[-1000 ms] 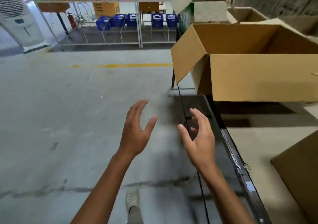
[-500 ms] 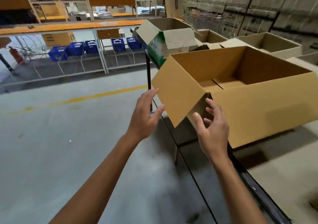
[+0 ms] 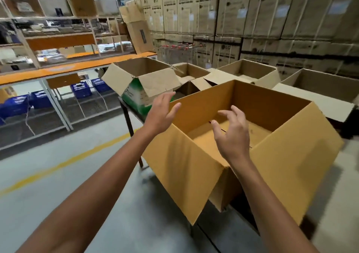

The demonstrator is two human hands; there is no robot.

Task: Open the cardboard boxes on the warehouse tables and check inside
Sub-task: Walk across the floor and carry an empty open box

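Note:
A large brown cardboard box (image 3: pixel 287 155) stands open on the table in front of me, its flaps folded outward and its bare floor showing nothing inside. My left hand (image 3: pixel 162 113) hovers with straight fingers at the box's far left corner, holding nothing. My right hand (image 3: pixel 233 132) floats above the box's opening, fingers spread and loosely bent, also holding nothing. Behind it stand a green-and-white box (image 3: pixel 136 95) with open flaps and further open brown boxes (image 3: pixel 246 72).
The dark table edge (image 3: pixel 128 115) runs along the left of the boxes. Tall stacked cartons (image 3: pixel 233 10) line the back wall. An orange workbench (image 3: pixel 58 68) with blue crates (image 3: pixel 80 89) beneath stands to the left across the grey floor with a yellow line.
My view has lifted and come closer to the big box. Both hands rose from beside the box's corner to its top; the right one now hangs over the opening.

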